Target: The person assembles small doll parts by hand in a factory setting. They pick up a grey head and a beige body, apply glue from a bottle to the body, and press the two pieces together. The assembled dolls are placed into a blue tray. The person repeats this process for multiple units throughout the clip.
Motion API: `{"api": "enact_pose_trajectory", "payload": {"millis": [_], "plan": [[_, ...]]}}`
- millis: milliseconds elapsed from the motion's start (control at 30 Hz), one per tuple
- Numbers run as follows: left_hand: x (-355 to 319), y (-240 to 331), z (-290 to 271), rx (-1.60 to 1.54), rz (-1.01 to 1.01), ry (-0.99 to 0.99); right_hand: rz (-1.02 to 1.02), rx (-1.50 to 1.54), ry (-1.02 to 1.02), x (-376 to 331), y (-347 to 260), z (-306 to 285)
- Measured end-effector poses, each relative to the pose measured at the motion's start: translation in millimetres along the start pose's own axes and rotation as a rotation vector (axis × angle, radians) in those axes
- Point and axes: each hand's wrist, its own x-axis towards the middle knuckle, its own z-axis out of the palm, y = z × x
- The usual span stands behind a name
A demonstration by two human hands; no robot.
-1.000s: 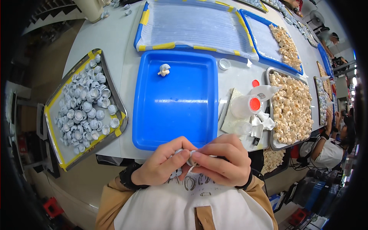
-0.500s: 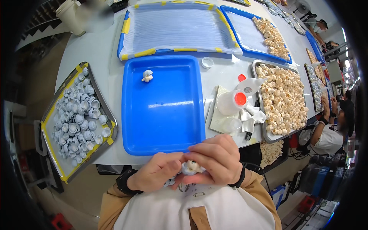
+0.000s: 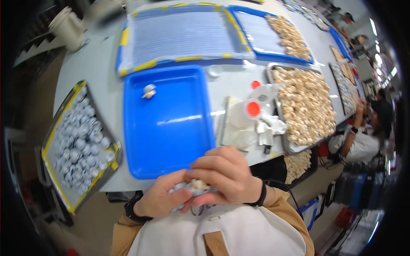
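A small, knobbly cream piece [image 3: 199, 185], slightly blurred, is pinched between the closed fingers of the right hand [image 3: 226, 176], just short of the smooth blue plastic tray [image 3: 166, 136]. Curved, pale blue-grey shells [image 3: 177, 187] are held in the curled fingers of the left hand [image 3: 160, 198]. Rounded, matte cream pieces [image 3: 303, 104] are heaped in a metal tray [image 3: 294, 149] on the counter [image 3: 224, 87].

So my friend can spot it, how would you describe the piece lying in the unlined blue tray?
On the white table, find the unlined blue tray at the near edge. In its far left part lies one small piece, cream below and pale blue-grey above. It lies alone in both colours; the left heap is blue-grey, the right heap cream.
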Motion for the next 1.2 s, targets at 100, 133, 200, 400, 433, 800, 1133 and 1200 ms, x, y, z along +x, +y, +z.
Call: {"api": "enact_pose_trajectory", "payload": {"millis": [100,133,200,400,433,800,1133,1200], "plan": [[1,-8,-4,-0.072,0.071,0.034,0.085,0.268,0.083,3,-3,-12],[-1,-9,-2,-0.158,0.100,0.080,0.125,0.284,0.085,0,-3,-19],[3,-12,-2,-0.263,0.164,0.206,0.287,0.361,0.152,-11,-6,-41],[12,-7,3,-0.258,0.190,0.230,0.805,-0.332,0.608,-69,6,-112],[12,-8,3,-0.231,0.189,0.217,0.902,-0.521,0.651,-85,13,-124],[13,-15,-3,-0.522,0.311,0.246,1.118,-0.716,0.574,-179,62,-158],[11,-12,-8,-0.629,0.284,0.290,1.145,-0.639,0.561,-183,67,-159],[9,-12,-10,-0.611,0.291,0.228,1.148,-0.630,0.524,-180,66,-158]]}}
